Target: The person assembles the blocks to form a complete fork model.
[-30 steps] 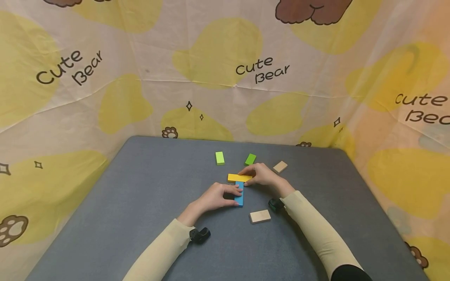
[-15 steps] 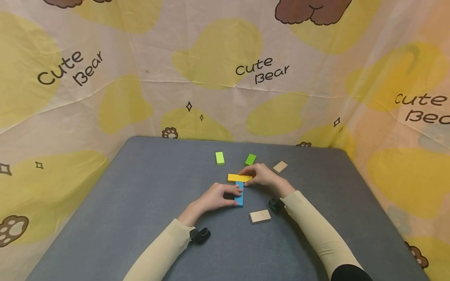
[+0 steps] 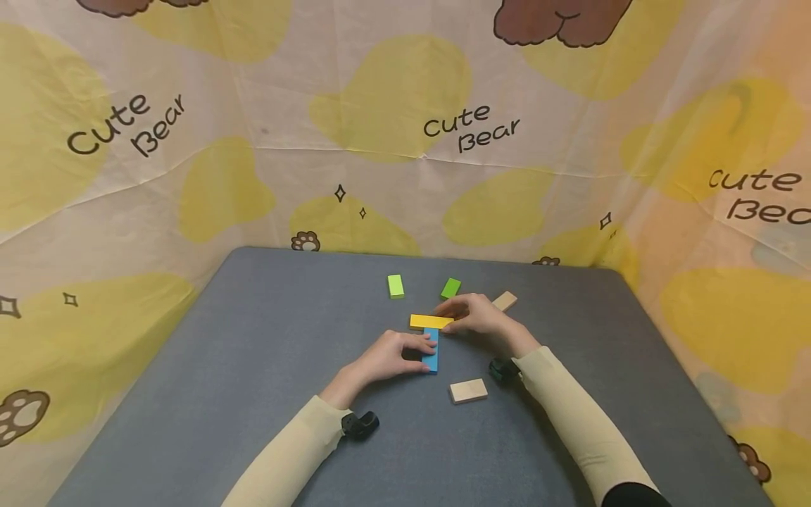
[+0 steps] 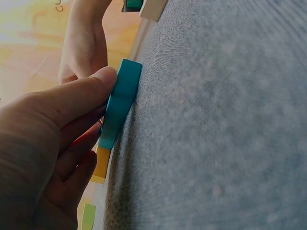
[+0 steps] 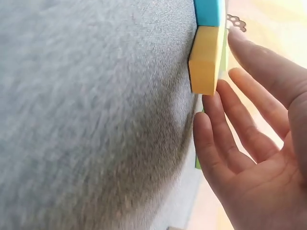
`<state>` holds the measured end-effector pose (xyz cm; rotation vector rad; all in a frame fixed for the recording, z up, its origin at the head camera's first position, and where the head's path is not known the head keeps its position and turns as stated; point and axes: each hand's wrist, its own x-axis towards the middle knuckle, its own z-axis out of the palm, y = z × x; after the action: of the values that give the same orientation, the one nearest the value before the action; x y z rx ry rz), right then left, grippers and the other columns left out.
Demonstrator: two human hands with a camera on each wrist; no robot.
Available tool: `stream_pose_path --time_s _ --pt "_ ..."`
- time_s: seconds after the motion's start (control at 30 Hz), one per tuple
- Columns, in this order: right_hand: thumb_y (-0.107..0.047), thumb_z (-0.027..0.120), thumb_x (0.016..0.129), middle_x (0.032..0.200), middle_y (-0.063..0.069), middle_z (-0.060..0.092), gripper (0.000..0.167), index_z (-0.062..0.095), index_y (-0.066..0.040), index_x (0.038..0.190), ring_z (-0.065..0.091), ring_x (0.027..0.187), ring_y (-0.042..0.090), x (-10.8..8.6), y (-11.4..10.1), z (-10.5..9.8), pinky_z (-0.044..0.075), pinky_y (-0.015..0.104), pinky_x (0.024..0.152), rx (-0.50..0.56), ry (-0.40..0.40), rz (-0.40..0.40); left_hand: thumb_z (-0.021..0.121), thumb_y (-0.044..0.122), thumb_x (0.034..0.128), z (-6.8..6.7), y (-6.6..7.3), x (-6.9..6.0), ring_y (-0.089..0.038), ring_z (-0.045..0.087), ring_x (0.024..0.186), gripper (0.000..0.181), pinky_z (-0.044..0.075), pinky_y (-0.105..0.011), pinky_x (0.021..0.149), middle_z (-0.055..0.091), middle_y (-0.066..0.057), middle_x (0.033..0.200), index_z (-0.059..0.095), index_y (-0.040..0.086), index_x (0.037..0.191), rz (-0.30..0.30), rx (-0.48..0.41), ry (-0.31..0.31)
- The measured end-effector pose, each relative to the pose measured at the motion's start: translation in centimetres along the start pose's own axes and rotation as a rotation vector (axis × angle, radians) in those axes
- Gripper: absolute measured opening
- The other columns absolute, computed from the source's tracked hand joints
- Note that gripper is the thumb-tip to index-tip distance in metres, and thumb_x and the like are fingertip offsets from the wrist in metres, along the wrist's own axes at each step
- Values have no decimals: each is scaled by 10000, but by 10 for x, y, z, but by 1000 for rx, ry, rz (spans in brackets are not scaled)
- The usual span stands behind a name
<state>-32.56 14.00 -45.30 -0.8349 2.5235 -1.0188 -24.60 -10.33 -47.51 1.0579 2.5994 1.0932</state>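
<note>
A blue block lies lengthwise on the grey table, its far end against the middle of a crosswise yellow block, so the two form a T. My left hand holds the blue block, with the thumb at its near end and the fingers over its side and top. Beside the yellow block's right end is my right hand. In the right wrist view its fingers are loosely bent around that end, with the thumb standing off; whether a fingertip still touches the block is hard to tell.
Behind the T lie a light green block and a darker green block. One wooden block sits partly behind my right hand; another wooden block lies nearer, between the wrists. A printed cloth hangs behind the table.
My right hand has loosened from the yellow block and shifted slightly right and back. The left hand and both blocks stay in place.
</note>
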Motion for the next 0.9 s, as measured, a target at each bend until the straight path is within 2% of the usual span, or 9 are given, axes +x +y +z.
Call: stream_pose_path --time_s 0.3,0.53,0.73,0.9 --pt "-277 763 799 1158 64 675 457 648 -65 1187 647 1060 228 -23 -5 -7 528 403 904 22 64 -36 755 319 805 1 -1 1 -45 510 1248 345 419 -303 1047 649 122 1212 713 212 1131 -4 -11 0" --pt "-292 759 802 1153 49 672 416 654 -114 1163 642 1059 192 -42 -5 -7 526 392 913 51 69 0 756 300 808 1 0 0 -33 504 1247 341 415 -304 1052 640 149 1211 711 211 1134 -16 -18 -5" --pt "-308 757 801 1143 76 679 446 652 -73 1166 653 1036 197 -59 -6 -5 535 389 894 58 74 -39 756 299 809 0 1 0 -35 503 1249 347 411 -310 1056 643 140 1212 709 210 1141 -23 -21 -5" --pt "-335 763 791 1130 56 684 446 660 -100 1155 651 1023 184 -74 -7 -4 539 374 884 42 77 -35 750 317 811 0 0 0 -32 498 1253 355 406 -306 1060 641 142 1216 703 222 1150 -33 -14 -9"
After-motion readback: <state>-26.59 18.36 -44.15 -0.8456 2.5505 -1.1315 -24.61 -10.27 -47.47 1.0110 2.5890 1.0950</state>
